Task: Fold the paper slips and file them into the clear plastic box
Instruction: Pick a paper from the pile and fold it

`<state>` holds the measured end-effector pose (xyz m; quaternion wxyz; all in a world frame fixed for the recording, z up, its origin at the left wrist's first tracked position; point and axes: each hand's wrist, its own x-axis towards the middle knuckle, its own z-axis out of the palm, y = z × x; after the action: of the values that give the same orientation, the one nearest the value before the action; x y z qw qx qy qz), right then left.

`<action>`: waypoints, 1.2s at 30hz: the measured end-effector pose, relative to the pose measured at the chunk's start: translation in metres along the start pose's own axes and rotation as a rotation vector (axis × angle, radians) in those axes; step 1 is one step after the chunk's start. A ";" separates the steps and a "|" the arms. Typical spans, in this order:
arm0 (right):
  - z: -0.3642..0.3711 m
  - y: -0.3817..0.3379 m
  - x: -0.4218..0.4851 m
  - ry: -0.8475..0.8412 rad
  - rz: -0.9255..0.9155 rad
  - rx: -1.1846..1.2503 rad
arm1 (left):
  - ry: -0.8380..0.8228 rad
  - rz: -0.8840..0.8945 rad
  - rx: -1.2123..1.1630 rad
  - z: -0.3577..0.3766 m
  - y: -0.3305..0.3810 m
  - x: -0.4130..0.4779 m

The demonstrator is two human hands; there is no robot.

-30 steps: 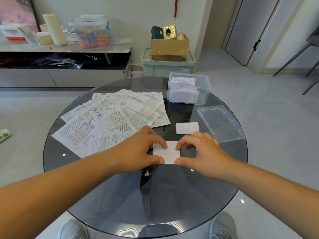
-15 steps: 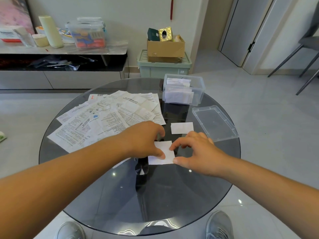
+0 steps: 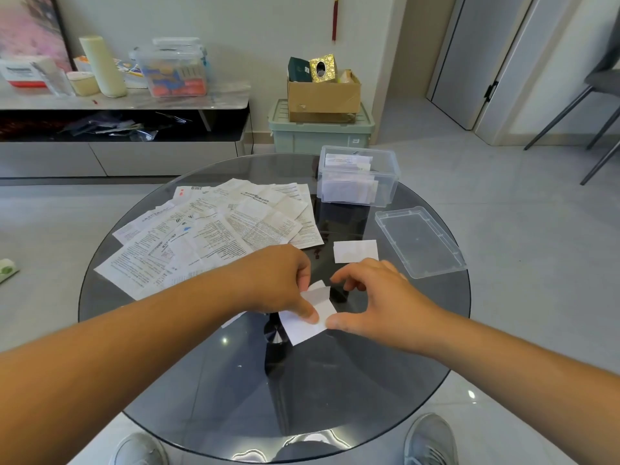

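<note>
Left hand [image 3: 281,283] pinches small white paper slip [image 3: 308,325], half-lifted off round glass table [image 3: 235,397] between both hands. Right hand [image 3: 372,297]: thumb touches its edge, grip unclear. Risk: slip skids on glass, crease skews.

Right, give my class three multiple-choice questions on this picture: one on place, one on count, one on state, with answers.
1. The clear box's lid lies: A on the floor; B on a chair; C on the table.
2. Folded slips lying untouched beside the lid: A one; B three; C five.
3. The slip that the left hand holds is: A flat; B partly folded; C crumpled.
Answers: C, it rests on the glass near the box; A, a single spare slip lies there; B, one flap stands raised.
</note>
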<state>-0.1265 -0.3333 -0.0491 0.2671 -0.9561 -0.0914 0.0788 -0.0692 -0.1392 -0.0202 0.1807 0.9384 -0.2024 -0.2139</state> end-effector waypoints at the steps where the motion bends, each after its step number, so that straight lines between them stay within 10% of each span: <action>1: 0.001 -0.001 0.000 -0.004 -0.001 -0.014 | 0.023 0.004 0.005 0.001 0.000 -0.001; 12: -0.010 -0.002 0.004 0.069 0.053 0.487 | 0.141 -0.007 -0.672 -0.005 0.000 -0.009; 36: 0.000 0.004 0.000 0.207 -0.075 0.255 | 0.356 0.218 -0.228 0.017 -0.017 -0.026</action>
<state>-0.1256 -0.3363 -0.0509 0.3969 -0.9134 -0.0884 -0.0194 -0.0940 -0.1169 -0.0335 0.3403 0.9075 -0.2420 -0.0459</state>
